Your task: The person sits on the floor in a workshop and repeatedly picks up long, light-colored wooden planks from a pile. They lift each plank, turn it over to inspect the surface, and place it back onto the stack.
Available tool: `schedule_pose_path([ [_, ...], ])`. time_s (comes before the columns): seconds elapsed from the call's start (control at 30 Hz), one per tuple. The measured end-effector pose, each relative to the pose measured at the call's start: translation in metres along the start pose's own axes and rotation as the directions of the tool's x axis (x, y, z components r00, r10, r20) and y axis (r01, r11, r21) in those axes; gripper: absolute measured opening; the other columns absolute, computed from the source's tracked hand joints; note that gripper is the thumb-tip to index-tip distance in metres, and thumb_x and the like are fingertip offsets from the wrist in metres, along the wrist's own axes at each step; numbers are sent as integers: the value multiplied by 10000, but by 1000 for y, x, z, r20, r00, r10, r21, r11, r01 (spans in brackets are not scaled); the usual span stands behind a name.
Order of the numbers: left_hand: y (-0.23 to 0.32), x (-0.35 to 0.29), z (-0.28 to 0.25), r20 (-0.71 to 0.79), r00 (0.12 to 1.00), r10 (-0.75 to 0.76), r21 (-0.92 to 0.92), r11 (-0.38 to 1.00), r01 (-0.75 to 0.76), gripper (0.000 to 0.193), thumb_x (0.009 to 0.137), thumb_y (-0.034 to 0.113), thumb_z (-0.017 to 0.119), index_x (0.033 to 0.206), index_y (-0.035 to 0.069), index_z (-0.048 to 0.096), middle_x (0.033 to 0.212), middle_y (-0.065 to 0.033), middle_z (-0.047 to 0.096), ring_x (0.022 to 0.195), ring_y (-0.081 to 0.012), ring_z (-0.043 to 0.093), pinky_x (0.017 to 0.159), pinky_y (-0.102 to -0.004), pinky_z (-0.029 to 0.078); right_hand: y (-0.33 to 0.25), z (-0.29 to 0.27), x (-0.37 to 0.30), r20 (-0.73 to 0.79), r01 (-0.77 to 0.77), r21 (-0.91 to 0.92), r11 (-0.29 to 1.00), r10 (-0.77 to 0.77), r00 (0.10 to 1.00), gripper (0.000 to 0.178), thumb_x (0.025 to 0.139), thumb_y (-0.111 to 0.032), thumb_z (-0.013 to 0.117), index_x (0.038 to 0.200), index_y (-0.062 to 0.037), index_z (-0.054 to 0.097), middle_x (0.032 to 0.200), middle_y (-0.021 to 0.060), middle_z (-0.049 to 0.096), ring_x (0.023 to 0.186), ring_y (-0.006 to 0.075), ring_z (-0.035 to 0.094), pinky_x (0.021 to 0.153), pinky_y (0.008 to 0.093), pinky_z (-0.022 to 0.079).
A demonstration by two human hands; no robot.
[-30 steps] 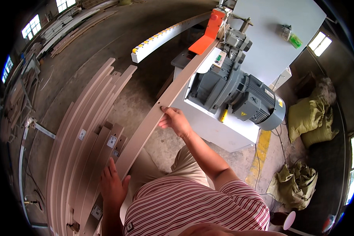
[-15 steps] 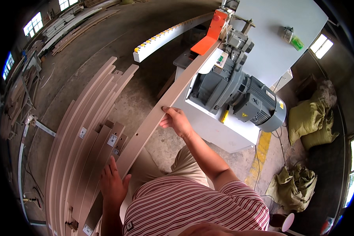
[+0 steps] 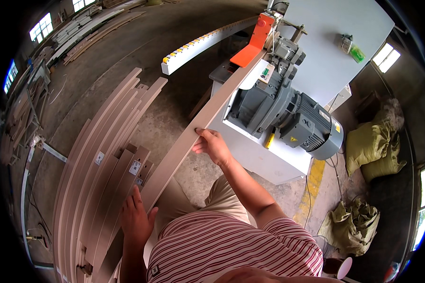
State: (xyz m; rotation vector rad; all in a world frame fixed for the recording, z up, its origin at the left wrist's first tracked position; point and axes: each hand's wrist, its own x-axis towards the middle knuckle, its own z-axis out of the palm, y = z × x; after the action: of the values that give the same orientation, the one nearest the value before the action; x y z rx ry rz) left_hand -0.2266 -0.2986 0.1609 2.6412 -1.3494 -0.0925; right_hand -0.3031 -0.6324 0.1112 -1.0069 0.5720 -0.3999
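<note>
A long, flat, brownish-pink board (image 3: pixel 178 152) runs diagonally from beside my lap to the orange guard (image 3: pixel 251 49) of a grey-and-white machine. My right hand (image 3: pixel 212 145) pinches the board around its middle, thumb on top and fingers at its right edge. Beside the board's near end is my left hand (image 3: pixel 138 218), its thumb and fingers apart; contact with the board's underside cannot be made out. Left of it lies a stack of similar boards (image 3: pixel 97 174), a few bearing white labels (image 3: pixel 135 167).
A large grey motor (image 3: pixel 311 122) sits on the machine's white base. Beyond the stack, a white roller rail (image 3: pixel 189 54) curves away. Yellow-green sacks (image 3: pixel 370 144) lie on the right, with a crumpled sack (image 3: pixel 352 224) nearer. Long timber pieces (image 3: pixel 94 30) line the far left.
A small dark hole that showed on the board below my right hand no longer shows there. Both hands stay nearly in place.
</note>
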Motion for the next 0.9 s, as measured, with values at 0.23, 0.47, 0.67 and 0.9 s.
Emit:
schedule_pose_path([
  [0.23, 1, 1, 1, -13, 1000, -2, 6, 1000, 2, 900, 817, 296, 745, 1481, -48, 245, 1160, -221, 524, 1046, -367, 552, 884, -455, 456, -1, 0, -1, 1, -10, -6, 1000, 10, 1000, 324, 967, -289, 570, 992, 25, 645, 813, 121, 693, 636, 180, 667, 598, 285, 557],
  [0.47, 0, -1, 3, -51, 999, 10, 9, 1000, -10, 888, 817, 277, 747, 1483, -34, 249, 1162, -224, 534, 1061, -375, 556, 885, -450, 464, -1, 2, -1, 5, -20, -24, 1000, 21, 1000, 338, 970, -304, 571, 1005, 24, 643, 819, 117, 694, 637, 183, 667, 593, 286, 555],
  [0.67, 0, 1, 1, -40, 999, 8, -1, 1000, -8, 889, 813, 264, 752, 1483, -33, 248, 1184, -235, 541, 1078, -381, 561, 902, -450, 464, -1, 1, -2, -12, -6, -25, 1000, 6, 1000, 356, 987, -327, 568, 999, 20, 644, 819, 114, 694, 634, 180, 667, 580, 275, 552],
  [0.9, -1, 2, 4, -55, 998, 22, 1, 1000, -22, 903, 799, 256, 763, 1481, -35, 248, 1185, -240, 542, 1086, -384, 559, 908, -454, 463, 11, 18, -25, 138, -51, -42, 998, 56, 989, 351, 1021, -288, 521, 1043, 52, 603, 867, 146, 700, 710, 230, 712, 623, 312, 599],
])
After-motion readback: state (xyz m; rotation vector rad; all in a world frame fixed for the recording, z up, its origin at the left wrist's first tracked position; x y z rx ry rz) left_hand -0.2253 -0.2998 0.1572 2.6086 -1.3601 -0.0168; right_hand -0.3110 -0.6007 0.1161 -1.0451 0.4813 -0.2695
